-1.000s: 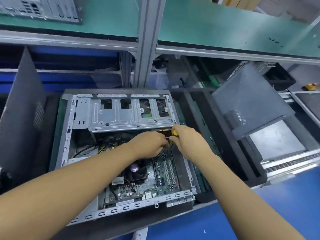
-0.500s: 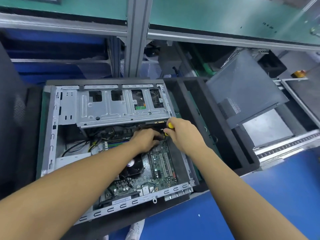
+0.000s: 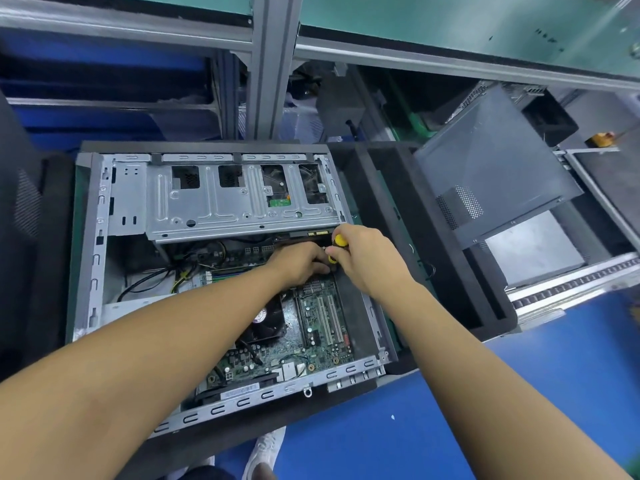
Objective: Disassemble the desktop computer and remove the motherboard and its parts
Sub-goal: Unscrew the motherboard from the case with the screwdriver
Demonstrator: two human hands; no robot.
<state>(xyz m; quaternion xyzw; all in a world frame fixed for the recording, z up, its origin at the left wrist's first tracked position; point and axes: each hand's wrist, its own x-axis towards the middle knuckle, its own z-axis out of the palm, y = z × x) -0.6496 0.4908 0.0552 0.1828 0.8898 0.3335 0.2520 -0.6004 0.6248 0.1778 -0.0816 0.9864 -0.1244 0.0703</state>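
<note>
An open desktop case [image 3: 100, 237] lies flat on the bench with its side off. The green motherboard [image 3: 311, 344] sits in its near right part, with a black CPU fan [image 3: 266, 323] on it. A silver drive cage [image 3: 239, 199] spans the far part. My right hand [image 3: 367, 261] grips a yellow-handled screwdriver [image 3: 339, 241], held upright at the board's far right corner. My left hand [image 3: 298, 265] reaches in beside it with fingers curled down by the screwdriver's tip; what they touch is hidden.
Loose cables [image 3: 180, 271] lie in the case's left half. A black foam tray [image 3: 450, 271] stands to the right, with a removed grey side panel [image 3: 491, 161] leaning over another case. A grey shelf post [image 3: 273, 64] rises behind. Blue floor [image 3: 485, 410] and my shoes are below.
The view has tilted down and moved closer. Both hands have stayed together at the board's far right corner, the screwdriver still upright in my right hand.
</note>
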